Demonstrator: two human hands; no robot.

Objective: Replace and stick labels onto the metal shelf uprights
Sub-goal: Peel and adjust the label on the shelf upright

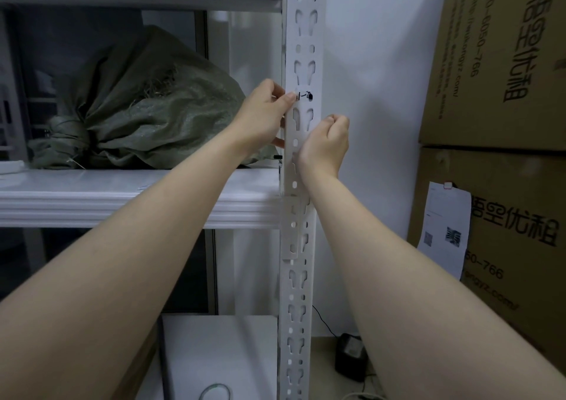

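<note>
Where the thumb and fingers (290, 96) of the left hand (263, 114) come together, they pinch the left end of a small white label (303, 95) with black handwriting. The label lies across the front face of the white metal upright (301, 31), over one of its punched slots, and its left end reaches the left edge of the upright. Other fingers of this hand go behind that edge, lower down.

The right hand (326, 145) is below the label, at the right edge of the upright. Its fingers are curled into a fist, seen from the back, and I cannot tell if they hold something.

To the right of the upright there is a bare white wall (367, 93), so this hand has open room on that side until the stacked cardboard boxes (496, 62). A printed paper slip (444, 228) is stuck on the lower box.

To the left the room is less: a green woven sack (147, 102) lies on the white shelf board (92, 197) and comes near the left hand. The front edge of the board meets the upright below both hands. A black device (350, 356) stands on the floor by the foot of the upright.
</note>
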